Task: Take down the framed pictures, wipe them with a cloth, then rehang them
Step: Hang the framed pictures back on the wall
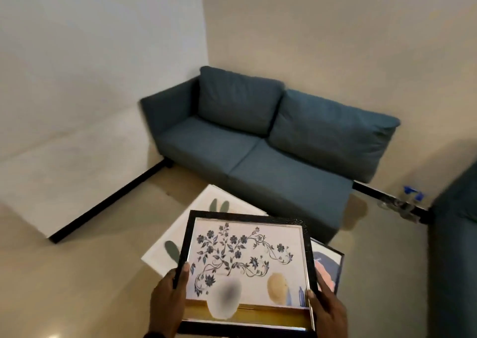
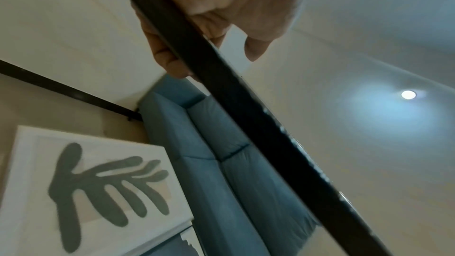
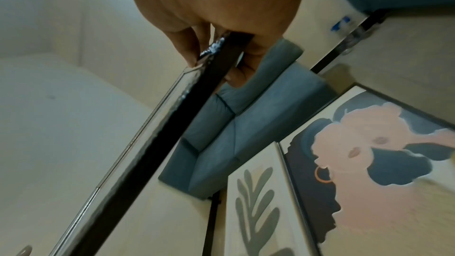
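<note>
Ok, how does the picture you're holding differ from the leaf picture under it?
The flower picture has a black frame; the leaf picture has a white one. The flower picture is held up by the left hand and right hand; the leaf picture lies flat below. Both are off the wall.

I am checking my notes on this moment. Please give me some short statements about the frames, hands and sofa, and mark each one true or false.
1. Both hands hold the black frame. True: the left hand and right hand each grip a side edge.
2. The held picture shows a green leaf. False: it shows dark blue flowers on vines.
3. A white leaf print lies below the held frame. True.
4. The sofa is red. False: it is blue.
5. A third picture, pink and dark blue, lies beside the leaf print. True.
6. A cloth lies on the sofa. False: no cloth shows on its seat.
</note>
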